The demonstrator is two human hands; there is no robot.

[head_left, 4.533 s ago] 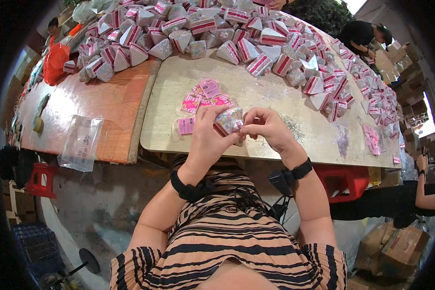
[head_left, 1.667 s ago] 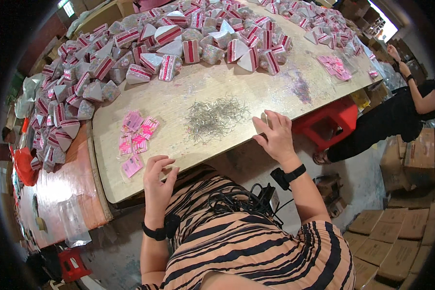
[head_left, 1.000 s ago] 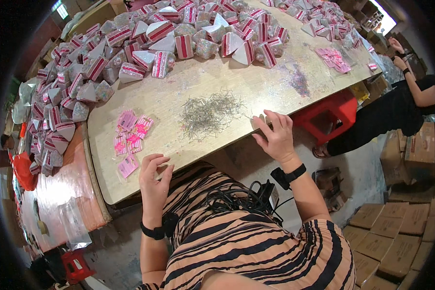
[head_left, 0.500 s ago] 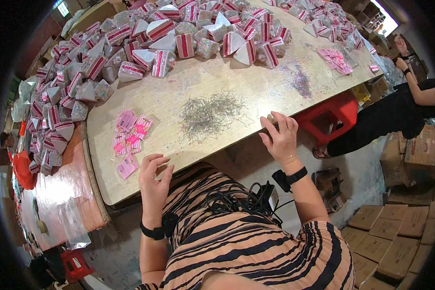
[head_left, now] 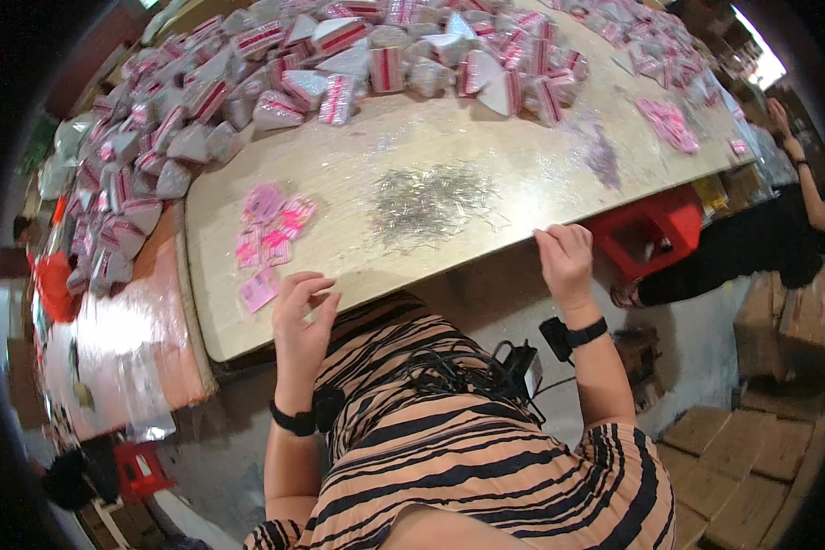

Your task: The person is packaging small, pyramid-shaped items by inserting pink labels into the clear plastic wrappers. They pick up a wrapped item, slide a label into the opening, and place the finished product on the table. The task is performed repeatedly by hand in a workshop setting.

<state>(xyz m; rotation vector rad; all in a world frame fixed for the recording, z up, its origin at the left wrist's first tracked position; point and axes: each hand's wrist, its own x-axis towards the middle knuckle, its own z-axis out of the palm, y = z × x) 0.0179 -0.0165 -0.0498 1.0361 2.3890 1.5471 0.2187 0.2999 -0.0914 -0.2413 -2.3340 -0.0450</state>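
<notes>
Left hand (head_left: 301, 321) half-curled, fingers (head_left: 295, 286) parted; right hand (head_left: 568, 263) seemingly pinched.

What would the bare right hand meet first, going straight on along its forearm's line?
Probably the pale wooden tabletop, at its near edge; if higher, possibly a pink-and-white glittery wedge beyond. Height is unclear.

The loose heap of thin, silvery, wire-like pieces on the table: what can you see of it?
The loose heap of thin, silvery, wire-like pieces lies in a low, uneven patch on the pale, wood-look tabletop. The pieces look metallic and cross at many angles, with stray bits around the edges; their exact shape is too blurred to tell. Neither the left hand nor the right hand touches it.
</notes>
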